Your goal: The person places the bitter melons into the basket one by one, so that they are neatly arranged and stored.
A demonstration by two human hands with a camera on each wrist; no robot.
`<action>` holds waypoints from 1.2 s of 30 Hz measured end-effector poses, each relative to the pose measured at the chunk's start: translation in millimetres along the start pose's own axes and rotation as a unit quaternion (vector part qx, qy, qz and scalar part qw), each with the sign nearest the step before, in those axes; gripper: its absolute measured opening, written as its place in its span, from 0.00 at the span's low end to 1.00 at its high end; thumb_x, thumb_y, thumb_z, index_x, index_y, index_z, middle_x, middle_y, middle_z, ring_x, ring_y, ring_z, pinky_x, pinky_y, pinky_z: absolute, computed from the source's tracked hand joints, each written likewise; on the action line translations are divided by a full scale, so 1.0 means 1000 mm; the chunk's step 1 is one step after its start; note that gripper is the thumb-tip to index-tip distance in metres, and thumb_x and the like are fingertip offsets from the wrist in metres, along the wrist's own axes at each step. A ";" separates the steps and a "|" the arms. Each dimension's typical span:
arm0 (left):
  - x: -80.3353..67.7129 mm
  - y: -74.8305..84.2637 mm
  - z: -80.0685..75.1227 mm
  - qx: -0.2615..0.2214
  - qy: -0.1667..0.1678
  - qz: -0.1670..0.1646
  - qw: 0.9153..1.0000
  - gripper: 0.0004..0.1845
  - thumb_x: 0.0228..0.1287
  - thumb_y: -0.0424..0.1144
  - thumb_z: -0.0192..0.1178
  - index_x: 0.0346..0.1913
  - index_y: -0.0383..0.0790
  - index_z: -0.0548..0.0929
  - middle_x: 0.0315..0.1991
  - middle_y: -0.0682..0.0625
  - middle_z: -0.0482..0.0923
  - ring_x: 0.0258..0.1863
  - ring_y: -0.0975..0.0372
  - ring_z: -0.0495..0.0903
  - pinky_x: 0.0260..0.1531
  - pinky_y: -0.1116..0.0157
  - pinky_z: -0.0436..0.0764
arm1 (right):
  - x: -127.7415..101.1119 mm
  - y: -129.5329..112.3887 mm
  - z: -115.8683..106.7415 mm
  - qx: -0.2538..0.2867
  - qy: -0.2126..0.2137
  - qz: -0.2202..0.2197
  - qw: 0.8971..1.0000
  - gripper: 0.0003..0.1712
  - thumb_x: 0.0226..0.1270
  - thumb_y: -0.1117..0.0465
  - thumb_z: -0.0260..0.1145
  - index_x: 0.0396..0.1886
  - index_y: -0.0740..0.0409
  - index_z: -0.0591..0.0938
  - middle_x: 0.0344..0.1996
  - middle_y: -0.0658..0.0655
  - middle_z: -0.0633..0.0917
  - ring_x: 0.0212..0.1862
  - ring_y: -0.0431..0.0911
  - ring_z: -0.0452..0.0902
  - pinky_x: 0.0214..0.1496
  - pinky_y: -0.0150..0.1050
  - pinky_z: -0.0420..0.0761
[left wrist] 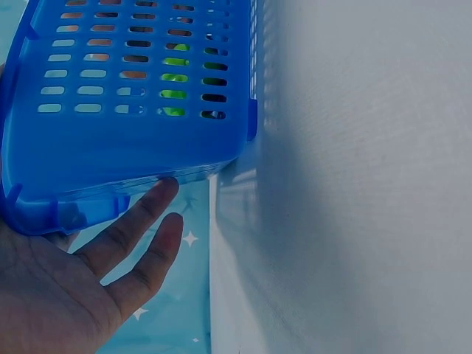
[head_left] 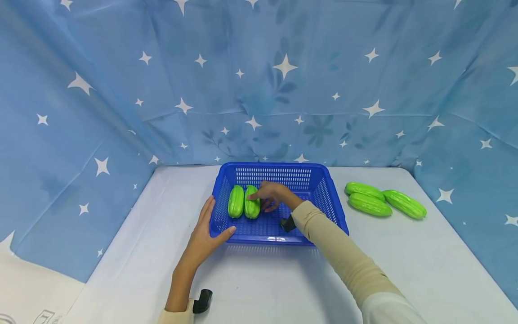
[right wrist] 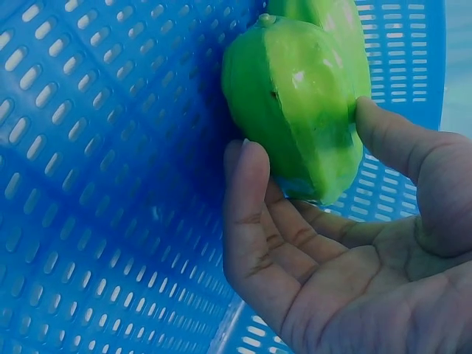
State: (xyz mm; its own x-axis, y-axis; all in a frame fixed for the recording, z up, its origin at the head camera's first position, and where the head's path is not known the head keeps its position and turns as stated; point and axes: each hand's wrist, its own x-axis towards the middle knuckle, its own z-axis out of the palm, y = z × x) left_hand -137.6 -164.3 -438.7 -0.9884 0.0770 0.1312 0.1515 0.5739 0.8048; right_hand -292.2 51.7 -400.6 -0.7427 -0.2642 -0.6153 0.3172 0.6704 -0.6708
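Green cucumber [head_left: 252, 202] lies lengthwise, tip toward basket's [head_left: 283, 170] far wall.

The person wears a long beige sleeve [head_left: 344, 256] on the right arm, turning paler near the shoulder. The left arm shows a cream cuff [head_left: 176, 316]. A small black device [head_left: 202, 300] sits at each wrist.

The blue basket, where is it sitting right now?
In the head view the blue basket sits mid-table, the left hand on its near-left corner, the right hand inside it beside two green gourds; three more gourds lie to its right.
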 end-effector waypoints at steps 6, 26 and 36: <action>0.000 -0.001 0.000 -0.001 0.000 0.000 1.000 0.55 0.58 0.62 0.64 0.79 0.52 0.43 0.80 0.58 0.36 0.79 0.50 0.42 0.70 0.37 0.54 | 0.000 0.000 0.001 -0.009 0.000 0.001 1.000 0.29 0.66 0.48 0.67 0.56 0.60 0.68 0.48 0.63 0.81 0.46 0.56 0.83 0.46 0.48 0.86; 0.000 -0.001 0.000 -0.009 0.001 0.004 1.000 0.54 0.58 0.62 0.64 0.79 0.51 0.44 0.80 0.58 0.37 0.79 0.50 0.42 0.70 0.37 0.54 | -0.014 0.000 -0.004 -0.023 -0.017 0.001 1.000 0.31 0.68 0.45 0.64 0.60 0.61 0.69 0.55 0.68 0.80 0.52 0.59 0.81 0.50 0.50 0.85; 0.001 0.000 0.000 -0.002 0.002 0.001 1.000 0.54 0.58 0.62 0.64 0.79 0.51 0.44 0.80 0.60 0.36 0.79 0.51 0.42 0.70 0.38 0.54 | -0.032 -0.001 -0.020 0.004 -0.026 -0.021 0.999 0.40 0.70 0.45 0.61 0.72 0.63 0.61 0.61 0.70 0.76 0.60 0.63 0.77 0.55 0.54 0.82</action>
State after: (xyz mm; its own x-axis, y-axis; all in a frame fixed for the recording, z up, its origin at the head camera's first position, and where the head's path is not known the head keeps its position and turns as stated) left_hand -138.1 -164.2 -438.5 -0.9881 0.0740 0.1350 0.1530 0.5699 0.8073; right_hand -280.2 73.6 -371.9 -0.7244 -0.3275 -0.6066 0.2915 0.6519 -0.7000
